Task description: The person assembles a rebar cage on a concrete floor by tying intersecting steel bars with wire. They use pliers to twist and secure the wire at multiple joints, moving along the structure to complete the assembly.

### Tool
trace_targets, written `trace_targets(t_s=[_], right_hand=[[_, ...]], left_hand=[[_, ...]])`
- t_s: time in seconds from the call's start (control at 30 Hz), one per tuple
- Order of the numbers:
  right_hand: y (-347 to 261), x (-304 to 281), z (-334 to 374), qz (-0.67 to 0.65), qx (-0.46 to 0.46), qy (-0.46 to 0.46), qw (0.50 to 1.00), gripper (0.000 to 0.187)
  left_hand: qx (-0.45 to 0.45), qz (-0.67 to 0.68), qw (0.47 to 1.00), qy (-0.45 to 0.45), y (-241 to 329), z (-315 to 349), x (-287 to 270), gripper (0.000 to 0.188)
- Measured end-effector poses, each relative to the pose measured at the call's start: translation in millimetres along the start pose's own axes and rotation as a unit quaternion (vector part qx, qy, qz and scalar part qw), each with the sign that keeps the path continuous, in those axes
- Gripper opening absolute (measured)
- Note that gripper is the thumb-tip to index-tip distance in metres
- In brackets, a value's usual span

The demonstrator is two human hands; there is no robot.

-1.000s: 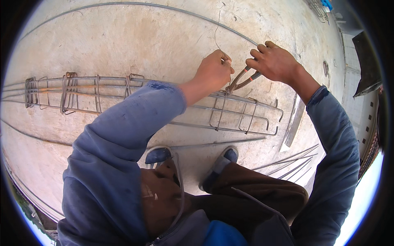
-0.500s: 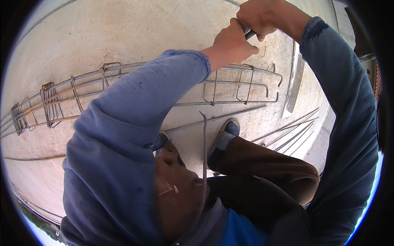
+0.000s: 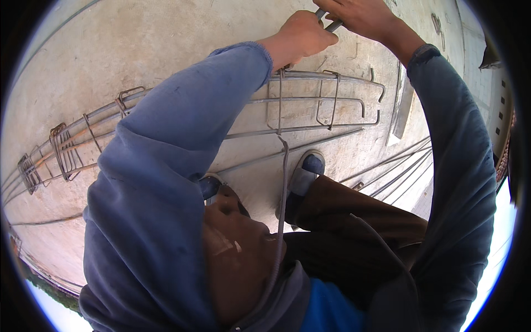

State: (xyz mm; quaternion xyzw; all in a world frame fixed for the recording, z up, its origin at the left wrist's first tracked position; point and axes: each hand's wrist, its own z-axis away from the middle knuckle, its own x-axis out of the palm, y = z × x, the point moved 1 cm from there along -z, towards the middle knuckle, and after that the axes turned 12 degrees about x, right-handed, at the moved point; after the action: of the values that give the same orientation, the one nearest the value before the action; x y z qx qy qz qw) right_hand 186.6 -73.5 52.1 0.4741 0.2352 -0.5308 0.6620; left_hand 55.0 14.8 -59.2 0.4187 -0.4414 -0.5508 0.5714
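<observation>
My left hand (image 3: 306, 34) and my right hand (image 3: 365, 19) meet at the top edge of the head view. Between them show two short dark grey metal bars (image 3: 334, 25), which look like parts of one tool; the rest is hidden by my fingers and the picture's edge. Both hands are closed around this metal piece. Below my hands lies a long rebar cage (image 3: 310, 128) on the concrete, its long bars joined by bent wire stirrups (image 3: 335, 102). My left sleeve covers part of the cage.
My shoes (image 3: 306, 171) stand beside the cage and a loose straight rod (image 3: 332, 138). Several more rods (image 3: 395, 171) lie to the right, near a flat metal strip (image 3: 404, 110). Stirrups are bunched (image 3: 63, 152) on the cage's left part. Concrete floor (image 3: 182, 50) spreads around.
Both hands have shifted slightly up and left in the picture, still together on the metal piece. My view has turned a little, and more shows at the right edge.
</observation>
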Motion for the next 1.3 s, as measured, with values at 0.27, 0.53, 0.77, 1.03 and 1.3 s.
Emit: trace_targets(t_s=[0.27, 0.53, 0.77, 1.03, 1.3], right_hand=[[-22.6, 57.5, -10.1, -0.154, 0.038, 0.079, 0.984, 0.069], [-0.1, 57.1, 1.9, -0.156, -0.009, 0.156, 0.975, 0.056], [12.4, 39.5, -25.6, -0.115, -0.073, 0.190, 0.972, 0.019], [15.0, 16.2, -50.4, -0.063, -0.096, 0.053, 0.992, 0.012], [10.6, -3.9, -57.9, -0.005, -0.047, -0.095, 0.994, 0.016]], left_hand=[[-0.107, 0.161, 0.981, -0.034, -11.1, -12.2, -1.4, 0.019], [-0.074, 0.143, 0.986, -0.049, -4.3, -5.1, -5.0, 0.014], [-0.074, 0.223, 0.970, -0.055, -10.3, -8.1, -10.2, 0.015], [-0.045, -0.083, 0.992, 0.079, 17.9, 1.4, 4.0, 0.036], [0.018, -0.113, 0.986, 0.123, 7.5, -10.6, 6.6, 0.037]])
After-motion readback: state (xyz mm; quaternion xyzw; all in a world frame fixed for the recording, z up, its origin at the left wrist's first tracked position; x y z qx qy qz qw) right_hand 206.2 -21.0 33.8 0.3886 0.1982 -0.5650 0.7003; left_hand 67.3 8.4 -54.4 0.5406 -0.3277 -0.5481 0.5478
